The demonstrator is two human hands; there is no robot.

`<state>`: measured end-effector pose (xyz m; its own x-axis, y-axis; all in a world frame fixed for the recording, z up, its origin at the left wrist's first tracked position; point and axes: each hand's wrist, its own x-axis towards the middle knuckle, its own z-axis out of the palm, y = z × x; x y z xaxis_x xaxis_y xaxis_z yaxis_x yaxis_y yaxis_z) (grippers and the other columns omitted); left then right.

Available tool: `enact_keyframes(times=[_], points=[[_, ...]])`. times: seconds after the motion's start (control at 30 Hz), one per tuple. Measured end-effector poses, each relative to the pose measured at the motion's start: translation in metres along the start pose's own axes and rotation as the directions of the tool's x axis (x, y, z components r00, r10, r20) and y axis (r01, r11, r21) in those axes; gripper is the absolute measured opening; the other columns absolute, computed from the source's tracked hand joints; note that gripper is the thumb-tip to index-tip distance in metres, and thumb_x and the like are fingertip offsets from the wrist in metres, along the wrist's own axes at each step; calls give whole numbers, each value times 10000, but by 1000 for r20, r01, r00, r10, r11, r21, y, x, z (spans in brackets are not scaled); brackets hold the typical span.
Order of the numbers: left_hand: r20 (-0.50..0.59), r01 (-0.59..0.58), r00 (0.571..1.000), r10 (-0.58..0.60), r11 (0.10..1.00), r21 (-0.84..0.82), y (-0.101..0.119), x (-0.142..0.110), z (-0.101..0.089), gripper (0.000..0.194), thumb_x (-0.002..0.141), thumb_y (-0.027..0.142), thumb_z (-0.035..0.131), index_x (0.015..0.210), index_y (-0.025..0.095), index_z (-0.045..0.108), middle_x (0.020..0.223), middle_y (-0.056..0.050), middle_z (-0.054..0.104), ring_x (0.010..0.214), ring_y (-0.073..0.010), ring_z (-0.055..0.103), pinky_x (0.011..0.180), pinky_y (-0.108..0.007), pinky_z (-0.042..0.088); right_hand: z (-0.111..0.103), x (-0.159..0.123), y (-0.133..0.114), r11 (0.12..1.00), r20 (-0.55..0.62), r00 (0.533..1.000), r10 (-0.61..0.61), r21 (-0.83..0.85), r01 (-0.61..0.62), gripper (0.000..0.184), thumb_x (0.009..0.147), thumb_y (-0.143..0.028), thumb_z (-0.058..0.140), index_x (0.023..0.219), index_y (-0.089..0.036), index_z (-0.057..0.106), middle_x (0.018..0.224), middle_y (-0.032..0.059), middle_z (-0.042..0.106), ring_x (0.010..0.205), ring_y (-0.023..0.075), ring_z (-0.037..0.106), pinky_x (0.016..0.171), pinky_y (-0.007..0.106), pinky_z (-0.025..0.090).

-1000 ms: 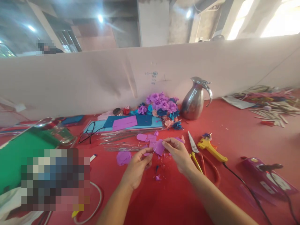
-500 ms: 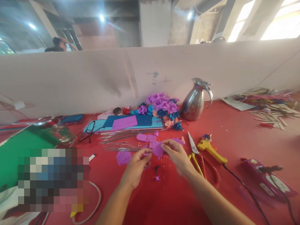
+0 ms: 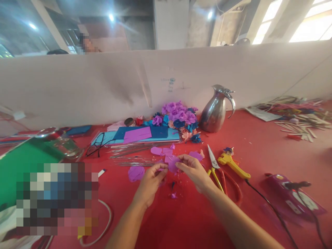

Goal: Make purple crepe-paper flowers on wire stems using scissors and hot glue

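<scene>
Between my two hands is a small purple crepe paper petal (image 3: 172, 165). My left hand (image 3: 153, 180) pinches its left side, thumb against forefinger. On its right side, the thumb and fingers of my right hand (image 3: 193, 170) are closed on the same petal. More purple paper pieces (image 3: 156, 150) lie just beyond my fingers, and a round purple stack of petals (image 3: 136, 173) rests left of my left hand. Thin wires (image 3: 132, 161) are spread on the table behind it. Paper scraps (image 3: 173, 195) lie below my hands.
Scissors (image 3: 214, 162) with yellow and red handles and a yellow glue gun (image 3: 234, 165) lie to the right. A purple power strip (image 3: 293, 197) is farther right. Behind stand a steel jug (image 3: 214, 112), paper flowers (image 3: 176, 113) and blue paper sheets (image 3: 142, 133). Eyeglasses (image 3: 100, 145) lie left.
The petal between my hands has changed its angle and now looks rounder. My right fingers have shifted slightly left along it. In the background, a person has moved to the right.
</scene>
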<state>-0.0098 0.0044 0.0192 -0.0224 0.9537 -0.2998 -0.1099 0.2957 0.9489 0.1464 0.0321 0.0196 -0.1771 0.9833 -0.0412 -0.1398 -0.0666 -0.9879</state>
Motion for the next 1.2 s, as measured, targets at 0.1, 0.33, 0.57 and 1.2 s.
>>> enact_keyframes(times=[0.1, 0.33, 0.57, 1.2], points=[[26, -21, 999, 20, 999, 43, 1, 0, 1, 357, 613, 437, 737, 804, 154, 633, 590, 36, 510, 561, -93, 434, 564, -217, 351, 0, 0, -2, 999, 31, 999, -8, -41, 9, 129, 676, -302, 639, 679, -173, 640, 629, -14, 612, 609, 128, 511, 601, 249, 383], [36, -29, 999, 27, 997, 73, 2, -1, 1, 326, 613, 415, 736, 786, 157, 640, 598, 33, 524, 566, -97, 440, 579, -225, 367, -2, 1, 1, 1000, 50, 999, -9, -26, 10, 148, 689, -306, 636, 648, -167, 665, 610, -4, 638, 576, 126, 531, 599, 257, 396], [22, -14, 1000, 12, 999, 50, 4, -2, 2, 369, 580, 415, 763, 820, 153, 664, 603, 27, 537, 566, -98, 452, 576, -227, 367, -2, 2, 2, 1000, 46, 999, 10, -24, -8, 154, 691, -310, 640, 671, -164, 686, 618, 3, 661, 580, 131, 560, 606, 261, 415], [39, -10, 999, 7, 998, 68, 4, -2, 0, 309, 600, 408, 749, 753, 163, 639, 591, 36, 518, 563, -94, 445, 588, -227, 376, 0, 1, 2, 999, 57, 998, 7, -47, -4, 112, 694, -280, 631, 671, -173, 655, 607, -16, 624, 585, 123, 539, 606, 253, 404]])
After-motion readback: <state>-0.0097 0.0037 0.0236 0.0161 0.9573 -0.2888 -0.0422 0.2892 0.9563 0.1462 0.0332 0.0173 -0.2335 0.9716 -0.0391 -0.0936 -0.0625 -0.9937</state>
